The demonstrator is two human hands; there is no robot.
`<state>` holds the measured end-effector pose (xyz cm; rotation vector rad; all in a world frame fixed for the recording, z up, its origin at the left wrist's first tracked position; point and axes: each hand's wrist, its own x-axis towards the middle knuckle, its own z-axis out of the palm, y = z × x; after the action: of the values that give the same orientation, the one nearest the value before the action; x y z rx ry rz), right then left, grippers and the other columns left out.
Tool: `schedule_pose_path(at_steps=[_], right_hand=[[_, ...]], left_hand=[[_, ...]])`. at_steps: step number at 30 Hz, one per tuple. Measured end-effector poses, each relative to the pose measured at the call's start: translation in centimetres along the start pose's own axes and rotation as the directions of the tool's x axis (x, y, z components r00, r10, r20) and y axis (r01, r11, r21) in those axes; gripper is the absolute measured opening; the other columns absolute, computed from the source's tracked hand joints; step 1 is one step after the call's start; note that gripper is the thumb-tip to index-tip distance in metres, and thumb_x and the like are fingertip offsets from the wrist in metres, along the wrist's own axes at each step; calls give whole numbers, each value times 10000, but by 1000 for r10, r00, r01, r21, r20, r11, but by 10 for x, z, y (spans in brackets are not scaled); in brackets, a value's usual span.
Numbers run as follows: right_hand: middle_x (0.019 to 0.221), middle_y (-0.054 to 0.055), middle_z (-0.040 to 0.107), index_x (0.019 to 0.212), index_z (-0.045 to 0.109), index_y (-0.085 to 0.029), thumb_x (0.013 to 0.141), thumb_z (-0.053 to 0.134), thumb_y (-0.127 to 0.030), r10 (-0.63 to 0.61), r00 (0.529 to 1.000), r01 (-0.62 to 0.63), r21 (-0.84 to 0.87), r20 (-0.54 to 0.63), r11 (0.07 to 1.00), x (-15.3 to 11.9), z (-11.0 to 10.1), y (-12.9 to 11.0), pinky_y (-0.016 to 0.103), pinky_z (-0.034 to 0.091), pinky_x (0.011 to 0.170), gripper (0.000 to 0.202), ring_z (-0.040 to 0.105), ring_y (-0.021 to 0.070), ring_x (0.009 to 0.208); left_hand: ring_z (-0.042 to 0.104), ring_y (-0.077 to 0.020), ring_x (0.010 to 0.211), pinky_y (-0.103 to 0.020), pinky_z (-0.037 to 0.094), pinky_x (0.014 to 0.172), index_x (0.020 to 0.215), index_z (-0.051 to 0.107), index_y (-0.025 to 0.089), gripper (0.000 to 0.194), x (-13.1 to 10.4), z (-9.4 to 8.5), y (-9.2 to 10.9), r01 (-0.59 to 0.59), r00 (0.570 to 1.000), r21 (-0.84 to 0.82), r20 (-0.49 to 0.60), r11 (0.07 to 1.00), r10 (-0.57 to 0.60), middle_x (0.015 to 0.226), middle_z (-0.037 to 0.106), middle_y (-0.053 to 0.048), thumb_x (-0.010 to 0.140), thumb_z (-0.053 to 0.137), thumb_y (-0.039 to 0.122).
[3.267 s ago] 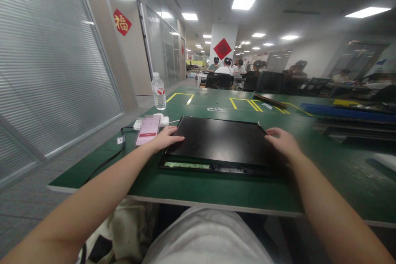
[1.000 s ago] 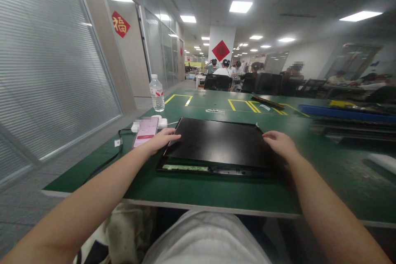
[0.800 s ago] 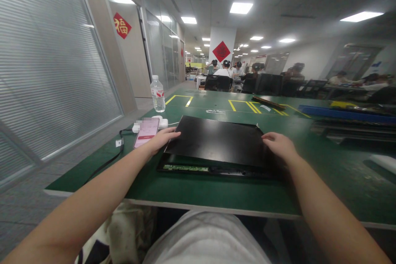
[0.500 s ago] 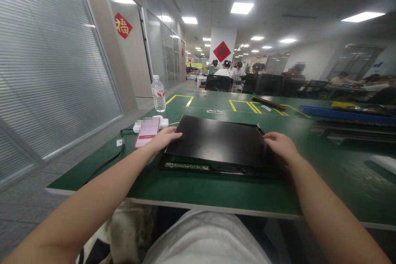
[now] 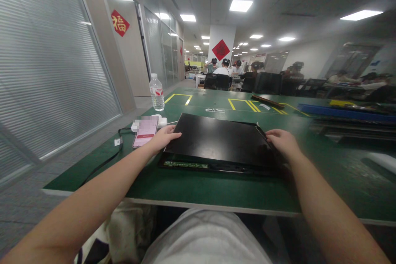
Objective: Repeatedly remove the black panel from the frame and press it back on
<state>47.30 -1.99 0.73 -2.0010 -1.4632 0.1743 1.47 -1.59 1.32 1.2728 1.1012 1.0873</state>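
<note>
A glossy black flat screen panel (image 5: 213,138) lies slightly skewed over a shallow black frame (image 5: 241,170) on the green table. Along the frame's near edge a strip of green circuit board (image 5: 185,165) shows. My left hand (image 5: 165,137) grips the panel's left edge, thumb on top and fingers underneath, mostly hidden. At the right side my right hand (image 5: 283,142) is closed with its fingertips on the frame's raised right rim, beside the panel's edge. What lies beneath the panel is hidden.
Left of the panel are a phone (image 5: 145,132), a white plug (image 5: 161,121), a black cable (image 5: 103,167) and a water bottle (image 5: 156,93). Yellow tape (image 5: 238,100) marks the green table (image 5: 210,192). A dark bar (image 5: 267,102) and a blue strip (image 5: 346,113) lie farther right. People sit beyond.
The panel's right edge and the frame's rim have separated a little at my right hand, which has shifted slightly right. My left hand keeps its grip; the view has moved slightly.
</note>
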Motion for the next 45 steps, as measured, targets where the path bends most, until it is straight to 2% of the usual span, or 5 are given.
schedule_pose_path(at_steps=[3, 16, 25, 31, 45], right_hand=[[936, 91, 763, 947, 785, -202, 737, 597, -257, 42, 998, -43, -15, -45, 999, 4, -3, 6, 329, 512, 790, 288, 694, 245, 876], [908, 87, 772, 874, 801, -190, 651, 620, -175, 90, 973, -88, -19, 211, 996, 20, 16, 32, 296, 545, 720, 289, 715, 230, 805], [898, 96, 769, 923, 780, -174, 586, 581, -78, 90, 957, -107, 48, 276, 993, 19, 18, 34, 307, 554, 720, 402, 715, 223, 753], [922, 107, 764, 884, 768, -175, 574, 540, -31, 103, 968, -127, 94, 231, 987, 17, 18, 32, 319, 552, 752, 411, 715, 241, 834], [914, 99, 761, 931, 772, -168, 579, 507, -2, 175, 955, -202, 95, 239, 975, 17, 16, 31, 338, 552, 783, 471, 708, 244, 832]], left_hand=[[750, -236, 754, -392, 587, 801, 1026, 662, 158, 420, 1, 0, -1, -4, 1000, -41, 13, 999, 5, 899, 794, -63, 645, 820, 239], [747, -273, 917, -420, 568, 891, 1178, 656, 148, 576, 2, 0, -3, -32, 997, -64, 69, 997, 36, 1032, 785, -95, 642, 830, 264], [697, -334, 1066, -477, 537, 960, 1138, 702, 219, 517, 1, -5, -3, 6, 1000, 189, 9, 982, -8, 1113, 760, -79, 661, 796, 394], [369, -377, 1439, -444, 287, 1193, 1007, 763, 224, 389, 12, -12, -15, -73, 982, 501, -117, 863, 151, 1527, 459, -108, 662, 760, 403], [375, -372, 1431, -409, 279, 1197, 968, 751, 194, 403, 15, -13, -20, -31, 990, 588, -94, 809, 106, 1533, 407, -127, 633, 750, 418]])
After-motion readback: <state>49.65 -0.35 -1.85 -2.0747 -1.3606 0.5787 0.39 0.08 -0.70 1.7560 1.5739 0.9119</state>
